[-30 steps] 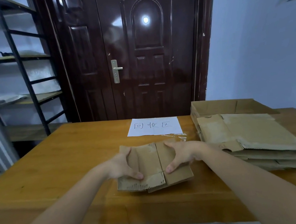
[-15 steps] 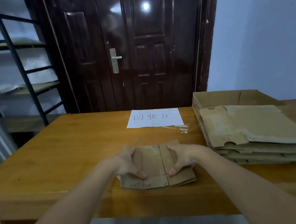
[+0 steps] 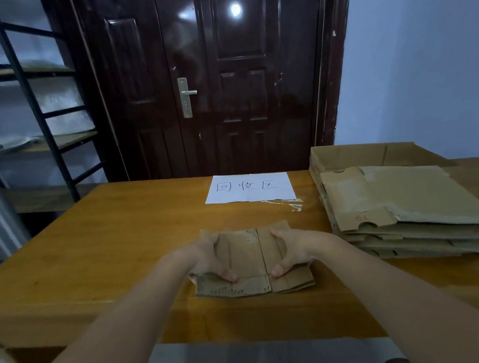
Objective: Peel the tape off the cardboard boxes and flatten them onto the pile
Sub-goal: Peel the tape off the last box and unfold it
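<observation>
orange-brown wooden table (image 3: 92,256): left hand (image 3: 208,258) and right hand (image 3: 294,249) grip the small flattened brown cardboard box (image 3: 248,264) by its sides; the stacked flat cardboard pile (image 3: 412,207) lies right of it, nearer the right hand.

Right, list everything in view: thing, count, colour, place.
small flattened box: one, brown, near table edge, gripped by both hands
pile of flattened boxes: one stack, brown, table's right side
paper sign: one, white, handwritten, far table edge
tape scraps: a few, clear, beside the sign
table: one, orange-brown wood
door: one, dark brown, behind table
shelf rack: one, black frame, left
left hand: grips box's left side
right hand: grips box's right side
</observation>
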